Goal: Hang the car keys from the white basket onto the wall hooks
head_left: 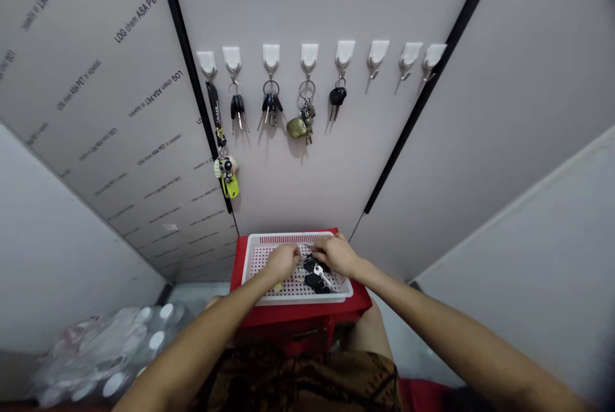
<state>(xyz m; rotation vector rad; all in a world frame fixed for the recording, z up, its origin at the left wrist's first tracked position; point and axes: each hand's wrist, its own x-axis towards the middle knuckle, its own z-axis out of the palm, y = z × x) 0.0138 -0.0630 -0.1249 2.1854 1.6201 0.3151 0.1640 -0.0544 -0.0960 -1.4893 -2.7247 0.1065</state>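
A white perforated plastic basket (252,268) holds loose keys with black heads (314,280) on its right side, a silver key (318,269) among them. My left hand (282,263) reaches in over the middle, thumb and fingers pinched together beside the keys; what lies between the fingertips is too small to make out. From the right, my right hand (335,254) curls its fingers down onto a bunch of keys, which they partly hide. Both hands' fingertips are close together. A small yellowish piece (277,287) lies near the basket's front, under my left wrist.
The basket stands on a red box (362,300) between my knees. White hooks (309,53) line the wall panel; several carry key bunches (271,104), and those at the right (378,56) carry nothing. Plastic-wrapped bottles (115,348) stand on the floor at left.
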